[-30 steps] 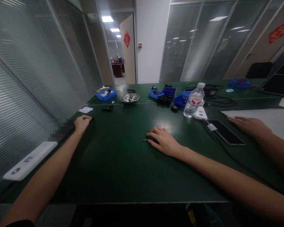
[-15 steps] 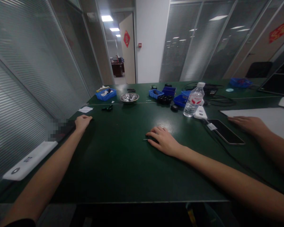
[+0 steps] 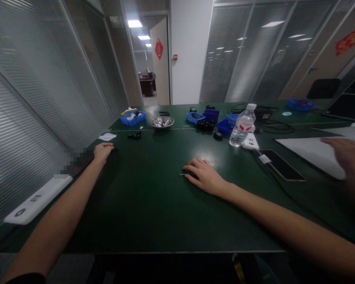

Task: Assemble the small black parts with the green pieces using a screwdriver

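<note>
My left hand point(image 3: 103, 153) rests at the table's left side with its fingers curled together. Whatever may be in it is hidden; a small dark bit shows by the fingertips. Just behind its wrist lies a dark, partly pixelated flat device point(image 3: 84, 163). My right hand point(image 3: 203, 176) lies low over the middle of the green table point(image 3: 154, 213), thumb and index finger closed on a thin metal rod point(image 3: 181, 174). The rod's tip points left; the rest is covered by the fingers. Beyond both hands sit a small black part point(image 3: 134, 135) and a metal bowl point(image 3: 162, 123) of small pieces.
A white power bank point(image 3: 37, 201) is at the left edge. Blue trays point(image 3: 133, 118) stand at the back. To the right are a water bottle point(image 3: 243, 126), a phone point(image 3: 281, 165) with a cable, and white paper point(image 3: 310, 152) under another person's blurred hand point(image 3: 347, 154).
The other person's hand at the right has moved further right over the paper, which has shifted. My two hands have stayed almost in place.
</note>
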Tool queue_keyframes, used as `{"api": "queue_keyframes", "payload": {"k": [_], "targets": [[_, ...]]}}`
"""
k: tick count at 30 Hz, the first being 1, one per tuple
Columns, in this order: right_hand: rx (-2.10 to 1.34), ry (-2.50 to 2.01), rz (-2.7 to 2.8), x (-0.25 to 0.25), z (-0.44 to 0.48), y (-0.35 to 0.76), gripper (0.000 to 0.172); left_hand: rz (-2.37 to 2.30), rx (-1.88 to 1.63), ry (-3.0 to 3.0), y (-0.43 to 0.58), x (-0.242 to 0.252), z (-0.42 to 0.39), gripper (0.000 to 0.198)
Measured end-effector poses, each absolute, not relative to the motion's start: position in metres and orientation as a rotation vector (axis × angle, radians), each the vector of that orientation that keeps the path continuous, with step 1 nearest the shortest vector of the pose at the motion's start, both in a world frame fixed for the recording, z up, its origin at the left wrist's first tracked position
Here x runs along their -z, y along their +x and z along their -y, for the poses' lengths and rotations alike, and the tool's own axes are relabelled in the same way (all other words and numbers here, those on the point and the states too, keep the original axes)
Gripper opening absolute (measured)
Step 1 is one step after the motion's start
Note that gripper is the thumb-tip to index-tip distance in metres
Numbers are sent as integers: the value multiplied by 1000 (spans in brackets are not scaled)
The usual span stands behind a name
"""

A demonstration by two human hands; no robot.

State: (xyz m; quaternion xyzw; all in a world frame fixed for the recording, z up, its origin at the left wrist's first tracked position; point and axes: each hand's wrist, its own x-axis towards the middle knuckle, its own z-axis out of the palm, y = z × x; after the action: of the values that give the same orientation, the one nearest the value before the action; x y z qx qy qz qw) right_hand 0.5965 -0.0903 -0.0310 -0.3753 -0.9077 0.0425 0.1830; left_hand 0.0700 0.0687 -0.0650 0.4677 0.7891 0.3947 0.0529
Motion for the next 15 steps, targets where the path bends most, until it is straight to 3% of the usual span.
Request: {"api": "queue_keyframes", "payload": {"k": [6,15], "targets": [[-115,-1059,2556,30,90,596,37,-2471,-1088,1688,76,63,-55,26],[-116,-1053,2561,27,92,597,38,-2440,-713,2265,93,54,-40,31]]}}
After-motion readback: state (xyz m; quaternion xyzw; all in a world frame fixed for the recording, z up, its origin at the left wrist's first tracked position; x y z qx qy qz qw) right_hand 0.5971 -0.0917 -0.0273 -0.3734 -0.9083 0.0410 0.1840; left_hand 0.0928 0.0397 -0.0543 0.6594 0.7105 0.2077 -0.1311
